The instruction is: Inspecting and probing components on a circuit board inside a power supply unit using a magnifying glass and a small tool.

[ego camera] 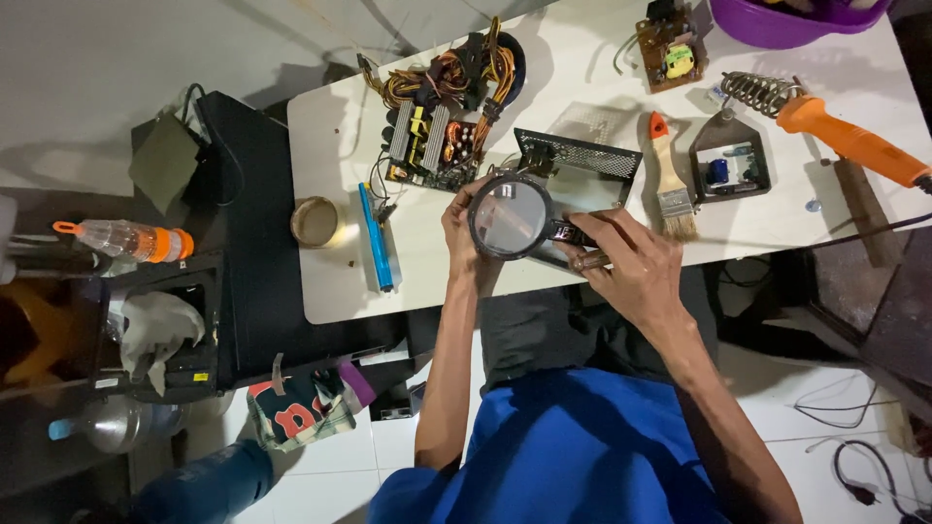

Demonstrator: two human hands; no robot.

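My right hand grips the handle of a round black-rimmed magnifying glass held over the near edge of the white table. My left hand touches the left side of the lens rim. Under and behind the lens lies an open metal power supply case with a mesh wall. Left of it sits a circuit board with heat sinks and a bundle of coloured wires.
A paint brush, a soldering iron with orange handle in its coil stand, a small board, a black holder, a round tin and a blue tool lie on the table. A black cabinet stands left.
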